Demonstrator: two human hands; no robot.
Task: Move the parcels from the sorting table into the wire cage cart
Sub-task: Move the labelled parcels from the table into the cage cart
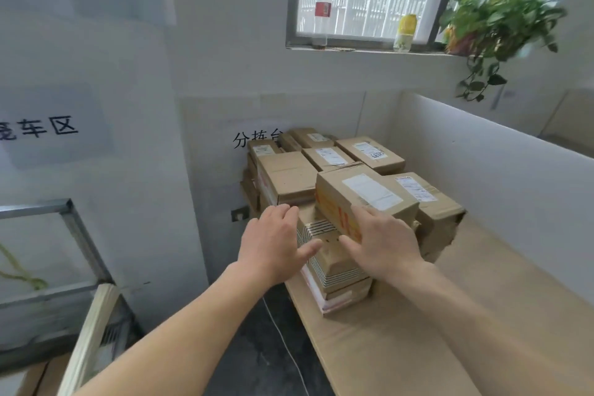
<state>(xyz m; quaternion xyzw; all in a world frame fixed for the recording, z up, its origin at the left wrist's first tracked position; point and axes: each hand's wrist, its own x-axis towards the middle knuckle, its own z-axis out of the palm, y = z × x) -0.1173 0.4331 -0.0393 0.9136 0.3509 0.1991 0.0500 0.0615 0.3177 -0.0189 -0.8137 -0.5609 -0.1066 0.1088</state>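
Cardboard parcels (286, 175) crowd the worktop (401, 347) — left hand (276, 244) and right hand (382, 241), spread wide and empty, flank the nearest top parcel (369, 193), which likely needs a two-sided grip next.

Two forearms (180, 328) show, bare along all their visible length. The left hand (273, 244) and the right hand (385, 244) are bare as well, fingers (283, 214) and thumbs (310, 251) uncovered. Each forearm is narrow at the wrist and broader farther up the arm. The fingertips are blurred; nails cannot be made out.
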